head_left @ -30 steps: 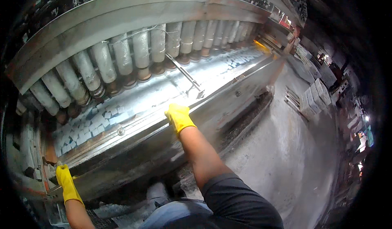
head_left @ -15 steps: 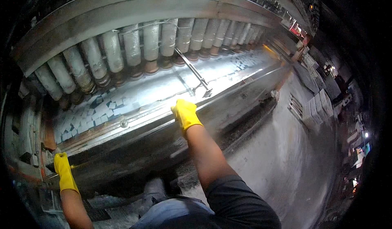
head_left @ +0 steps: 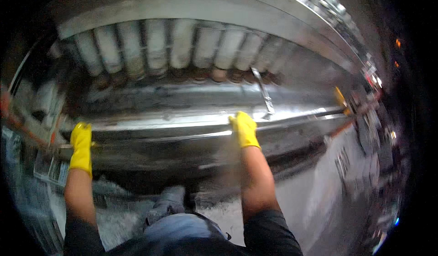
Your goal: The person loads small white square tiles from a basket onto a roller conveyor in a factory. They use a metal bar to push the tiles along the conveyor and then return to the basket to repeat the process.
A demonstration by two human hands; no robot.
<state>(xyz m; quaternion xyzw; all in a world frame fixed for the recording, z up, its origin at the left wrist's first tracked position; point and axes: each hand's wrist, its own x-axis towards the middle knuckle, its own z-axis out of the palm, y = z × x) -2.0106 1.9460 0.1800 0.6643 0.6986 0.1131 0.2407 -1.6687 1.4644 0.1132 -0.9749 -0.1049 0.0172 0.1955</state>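
Both hands wear yellow rubber gloves. My left hand is closed at the left end of a long metal machine bed, beside its front edge. What its fingers hold, if anything, is hidden. My right hand is curled closed at the bright front rim, right of the middle; blur and the glove hide what lies in its fingers. Just beyond that hand a metal bracket arm reaches from the rear of the bed toward the front rim. The bed's surface is smeared by motion.
A row of thick pale cylinders with brown lower ends hangs behind the bed, under a broad metal hood. A yellow part stands at the bed's right end. Pale, dusty floor lies at the lower right.
The view has swung, so the bed now runs nearly level and is blurred. Small pale square pieces on it no longer show distinctly. Both hands stay closed near the front edge.
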